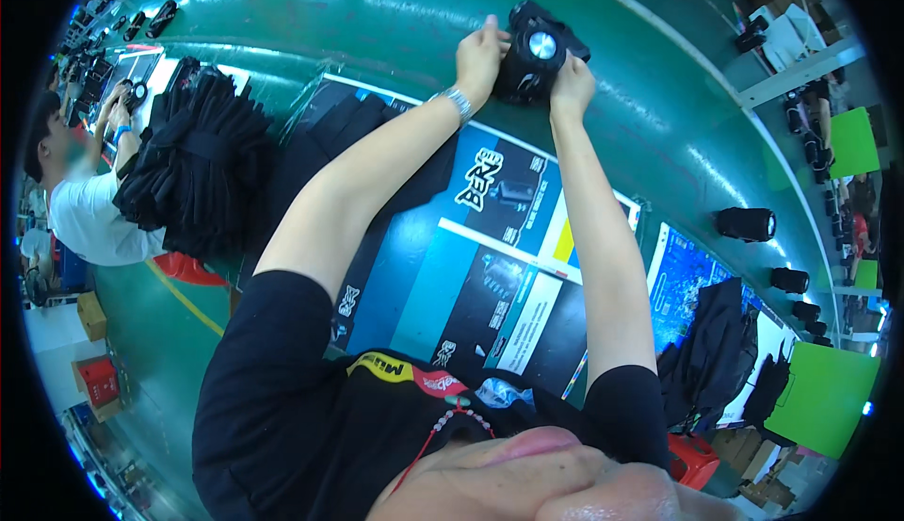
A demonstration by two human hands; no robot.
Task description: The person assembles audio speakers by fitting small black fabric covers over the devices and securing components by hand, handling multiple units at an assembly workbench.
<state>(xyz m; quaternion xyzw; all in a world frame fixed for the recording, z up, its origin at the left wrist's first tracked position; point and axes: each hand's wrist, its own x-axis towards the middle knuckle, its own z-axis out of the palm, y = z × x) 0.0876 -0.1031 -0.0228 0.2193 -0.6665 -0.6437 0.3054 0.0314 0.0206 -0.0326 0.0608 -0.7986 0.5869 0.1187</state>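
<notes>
I have the speaker (533,59) out at arm's length over the green belt (650,78); whether the belt takes any of its weight, I can't tell. My left grip (481,59) is closed on its left side, my right grip (572,88) on its right.

The long reach worries me most: a rounded body could roll or slip if one side loosens first. If the belt is running, it could tug the speaker askew. The black cloth (344,125) beneath my left forearm (400,149) might snag and shift when that arm draws back.

As for print, the panels (508,163) below carry bold outlined lettering, product pictures and fine text too small for me. A blue sheet (683,271) at right bears pale markings I can't read. The black shirt (273,361) shows lettered yellow and red patches.
</notes>
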